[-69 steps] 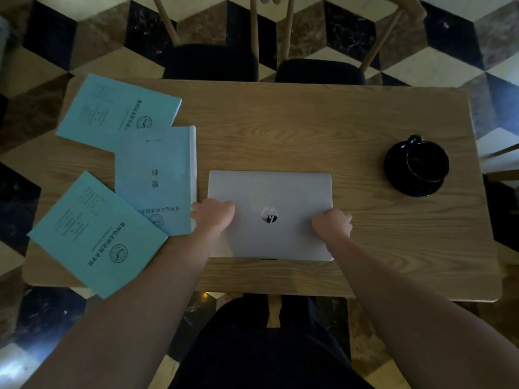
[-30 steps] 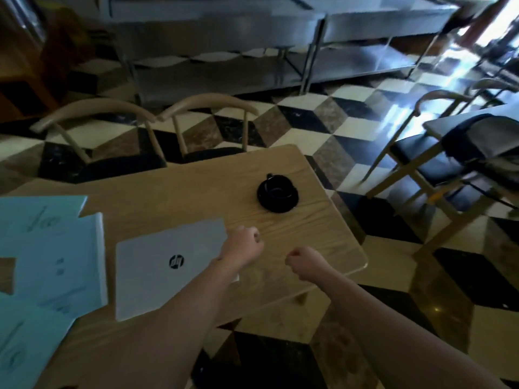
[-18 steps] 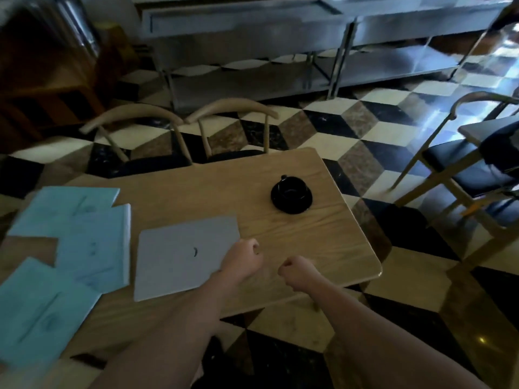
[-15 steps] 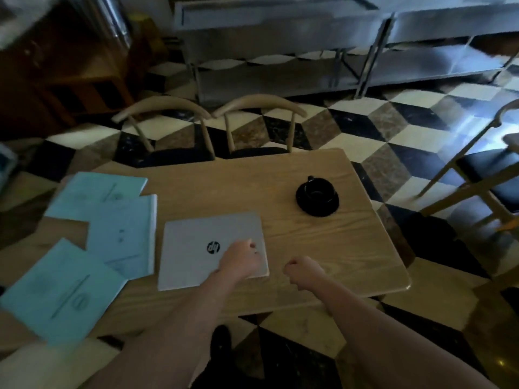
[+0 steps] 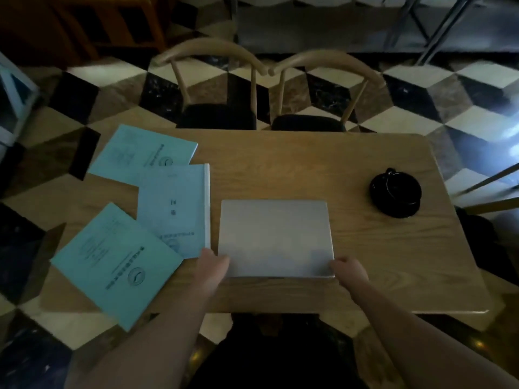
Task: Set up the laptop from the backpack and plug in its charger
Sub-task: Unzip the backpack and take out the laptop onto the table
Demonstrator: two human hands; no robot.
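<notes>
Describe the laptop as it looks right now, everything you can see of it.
The laptop is a slim silver slab, metal-looking, lid shut, lying flat on the wooden table near its front edge, just right of the blue booklets. The left hand and right hand touch its two near corners. No cable or charger shows.

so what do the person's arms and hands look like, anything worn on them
Both forearms are bare up to the frame's edge: no sleeves show. The left hand and right hand carry no gloves, and no watch, ring or bracelet is visible in the dim light.
</notes>
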